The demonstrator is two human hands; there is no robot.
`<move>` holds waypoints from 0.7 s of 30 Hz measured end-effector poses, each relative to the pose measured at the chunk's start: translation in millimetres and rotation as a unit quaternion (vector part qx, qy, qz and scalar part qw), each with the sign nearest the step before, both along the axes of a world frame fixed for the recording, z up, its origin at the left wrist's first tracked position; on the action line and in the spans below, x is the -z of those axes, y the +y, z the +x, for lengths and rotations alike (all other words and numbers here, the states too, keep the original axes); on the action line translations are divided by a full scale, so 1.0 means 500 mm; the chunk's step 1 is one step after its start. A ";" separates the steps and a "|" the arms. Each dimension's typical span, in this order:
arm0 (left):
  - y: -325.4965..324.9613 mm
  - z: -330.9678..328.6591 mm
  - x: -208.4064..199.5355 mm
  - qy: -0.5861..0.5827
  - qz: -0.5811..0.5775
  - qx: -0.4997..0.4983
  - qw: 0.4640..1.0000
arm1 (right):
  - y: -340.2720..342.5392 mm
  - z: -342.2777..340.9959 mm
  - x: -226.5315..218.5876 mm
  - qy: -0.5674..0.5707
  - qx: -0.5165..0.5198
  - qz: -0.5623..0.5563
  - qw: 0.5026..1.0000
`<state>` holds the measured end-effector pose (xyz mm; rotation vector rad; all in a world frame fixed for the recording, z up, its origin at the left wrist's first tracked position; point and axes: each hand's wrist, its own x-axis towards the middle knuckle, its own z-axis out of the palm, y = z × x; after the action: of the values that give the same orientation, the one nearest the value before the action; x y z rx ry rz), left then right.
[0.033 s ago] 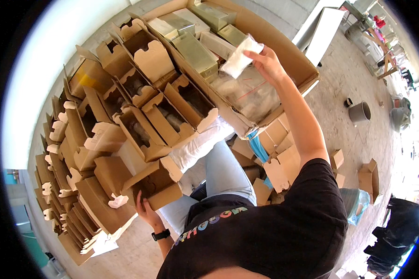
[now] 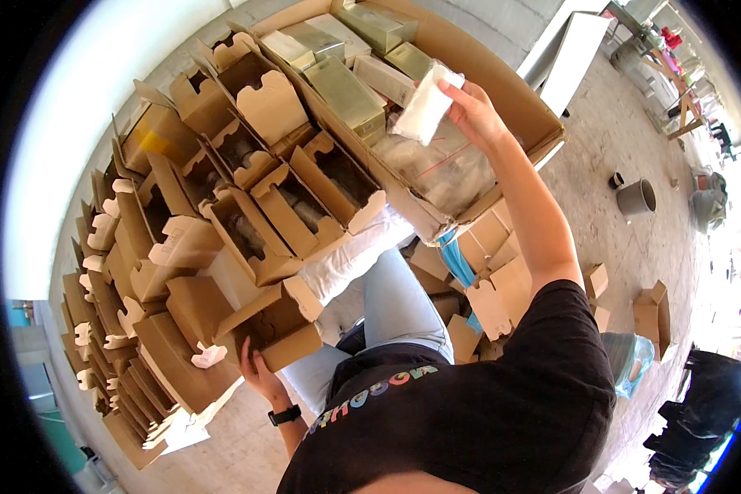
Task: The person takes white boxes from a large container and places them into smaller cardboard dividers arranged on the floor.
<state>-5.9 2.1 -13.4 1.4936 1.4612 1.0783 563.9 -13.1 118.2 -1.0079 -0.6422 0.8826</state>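
My right hand [image 2: 472, 111] pinches a flat white packet in clear plastic wrap [image 2: 422, 111], held up over a large cardboard carton [image 2: 426, 216]. Under it in the carton lies a heap of clear plastic bags [image 2: 445, 169] with thin red lines. Down at the lower left, my left hand [image 2: 259, 375] grips the near wall of a small open cardboard box [image 2: 284, 346], its fingertips over the edge. The inside of that box is dark and cannot be made out.
Gold-green boxes [image 2: 337, 90] fill the carton's far part. Several open cardboard boxes [image 2: 247, 239] stand in rows at left, some with clear-wrapped objects inside. Loose cardboard boxes [image 2: 502, 296] lie right of my legs. A grey bucket [image 2: 636, 199] stands on the floor at right.
The white packet has turned slightly in my right hand and shows more of its flat face. My left hand and the small box have stayed put.
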 end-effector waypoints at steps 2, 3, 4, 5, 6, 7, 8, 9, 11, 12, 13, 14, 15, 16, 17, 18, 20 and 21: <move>0.000 -0.001 0.001 0.000 0.001 0.001 1.000 | -0.011 -0.014 -0.008 -0.012 -0.011 0.009 1.000; 0.001 -0.004 0.004 0.004 0.004 0.002 1.000 | -0.015 -0.020 -0.019 0.008 -0.024 0.012 1.000; 0.002 -0.008 0.007 0.008 0.007 0.001 1.000 | -0.016 -0.025 -0.028 0.028 -0.038 0.016 0.999; 0.002 -0.011 0.008 0.013 0.011 0.001 1.000 | -0.012 -0.031 -0.031 0.034 -0.016 0.013 0.999; 0.003 -0.010 0.008 0.011 0.007 0.002 1.000 | -0.013 -0.020 -0.023 0.043 0.009 -0.014 0.999; 0.004 -0.006 0.007 0.009 0.002 0.005 1.000 | -0.014 0.002 -0.009 0.050 0.036 -0.042 0.997; 0.005 -0.002 0.007 0.007 -0.002 0.007 1.000 | -0.017 0.016 0.003 0.058 0.062 -0.069 0.994; 0.005 -0.003 0.006 0.004 -0.002 0.006 1.000 | -0.013 0.010 0.010 0.051 0.082 -0.070 0.993; 0.003 -0.004 0.003 -0.003 -0.002 0.004 1.000 | -0.012 0.016 0.008 0.113 0.067 -0.072 0.989; 0.003 -0.003 0.004 -0.004 0.001 0.003 1.000 | -0.013 0.022 0.007 0.143 0.062 -0.073 0.985; 0.002 -0.001 0.005 -0.006 0.003 0.001 1.000 | -0.010 0.032 0.016 0.129 0.045 -0.061 0.989; 0.003 -0.001 0.006 -0.007 0.005 -0.001 1.000 | -0.011 0.035 0.019 0.142 0.044 -0.053 0.988; 0.005 -0.002 0.009 0.011 0.011 0.000 1.000 | -0.009 0.036 0.020 0.154 0.042 -0.044 0.986; 0.006 -0.008 0.013 0.029 0.016 0.000 0.999 | -0.008 0.037 0.020 0.167 0.040 -0.035 0.985; 0.006 -0.012 0.015 0.046 0.022 0.000 0.999 | -0.006 0.034 0.021 0.175 0.045 -0.029 0.983; 0.005 -0.010 0.015 0.034 0.016 -0.002 0.999 | -0.004 0.030 0.018 0.180 0.051 -0.023 0.982; 0.002 -0.007 0.011 0.009 0.005 -0.007 1.000 | -0.001 0.026 0.014 0.175 0.057 -0.018 0.983; 0.003 -0.003 0.009 0.014 0.003 -0.008 1.000 | 0.000 0.025 0.013 0.166 0.057 -0.020 0.984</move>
<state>-7.2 3.6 -17.8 1.5093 1.4918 1.0769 576.5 -13.1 111.8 -0.8967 -0.2830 0.9378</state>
